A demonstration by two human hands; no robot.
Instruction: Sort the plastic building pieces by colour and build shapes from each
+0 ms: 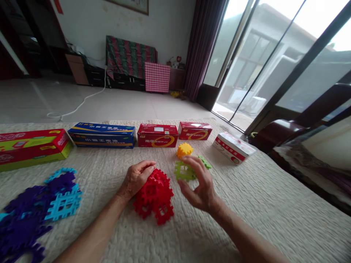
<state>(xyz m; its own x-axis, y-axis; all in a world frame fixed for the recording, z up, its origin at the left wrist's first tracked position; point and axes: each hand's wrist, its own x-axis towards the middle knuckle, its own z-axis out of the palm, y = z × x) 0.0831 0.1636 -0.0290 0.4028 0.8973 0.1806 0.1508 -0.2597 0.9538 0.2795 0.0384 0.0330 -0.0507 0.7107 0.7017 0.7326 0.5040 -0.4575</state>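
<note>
My left hand point(139, 177) is closed, its fingers curled together at the upper left of a heap of red interlocking plastic building pieces point(161, 193), thumb against one red piece. The fingertips are partly hidden. Over to the right, my right hand point(201, 184) is held with thumb and fingers apart and nothing between them. Just beyond its fingers lies a light green building piece point(182, 171), with another green piece point(205, 162) partly behind the hand. A small stack of yellow pieces point(184, 150) sits just past the green one.
Purple pieces point(26, 226) and light blue pieces point(65, 204) lie at left on the quilted cover point(115, 241). Along the far side stand a red-and-green box point(33, 148), a blue box point(102, 136), two red boxes point(157, 136) point(195, 131) and a white-and-red box point(233, 148).
</note>
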